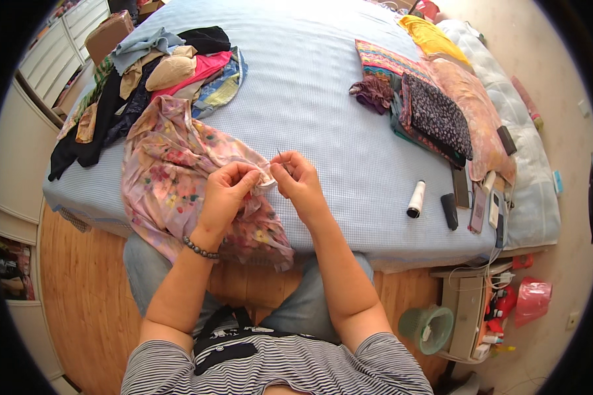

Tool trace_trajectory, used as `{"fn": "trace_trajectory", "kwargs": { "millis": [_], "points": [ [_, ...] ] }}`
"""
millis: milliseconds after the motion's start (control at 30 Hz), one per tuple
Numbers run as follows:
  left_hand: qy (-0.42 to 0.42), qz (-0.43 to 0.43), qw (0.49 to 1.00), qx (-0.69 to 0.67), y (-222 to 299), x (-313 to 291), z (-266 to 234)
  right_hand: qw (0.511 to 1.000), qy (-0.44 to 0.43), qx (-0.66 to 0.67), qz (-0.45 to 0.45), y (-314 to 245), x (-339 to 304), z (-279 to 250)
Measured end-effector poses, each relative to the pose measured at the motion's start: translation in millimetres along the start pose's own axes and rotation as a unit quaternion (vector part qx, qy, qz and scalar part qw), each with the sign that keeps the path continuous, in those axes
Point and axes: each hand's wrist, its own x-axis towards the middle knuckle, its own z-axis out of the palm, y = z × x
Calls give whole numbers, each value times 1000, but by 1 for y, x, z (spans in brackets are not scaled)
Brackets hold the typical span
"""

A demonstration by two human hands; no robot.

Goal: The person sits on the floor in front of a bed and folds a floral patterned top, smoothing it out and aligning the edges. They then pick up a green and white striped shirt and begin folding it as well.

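A floral pink garment (171, 155) lies over the bed's near edge and partly across my lap. My left hand (229, 191) pinches its pale edge between thumb and fingers, drawing a corner toward the right. Close beside it, my right hand (298, 181) is closed with thumb against fingers. A thin pointed metal tool (279, 154) sticks up from the right fingers; most of it is hidden, so its exact kind is unclear. The two hands nearly meet at the pale edge of the cloth.
On the bed (296, 85), a pile of mixed clothes (171, 69) lies far left and folded fabrics (435, 108) far right. A white tube (416, 197), a black case (449, 210) and a phone (479, 209) lie at right. A green bin (423, 329) stands on the floor.
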Motion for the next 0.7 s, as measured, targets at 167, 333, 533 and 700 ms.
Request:
{"fn": "trace_trajectory", "kwargs": {
  "millis": [167, 333, 533, 700],
  "points": [
    [32, 25, 996, -76, -8, 7, -7, 998, -45, -21, 35, 10, 0, -3],
    [39, 14, 981, -189, -14, 11, -7, 997, -36, -67, -9, 21, -1, 3],
    [48, 26, 983, -173, -19, 11, 0, 993, -7, -102, -51, 26, -1, 9],
    [48, 14, 988, -147, -15, 5, 4, 980, 14, -174, -91, 26, -3, 10]
  ]
}}
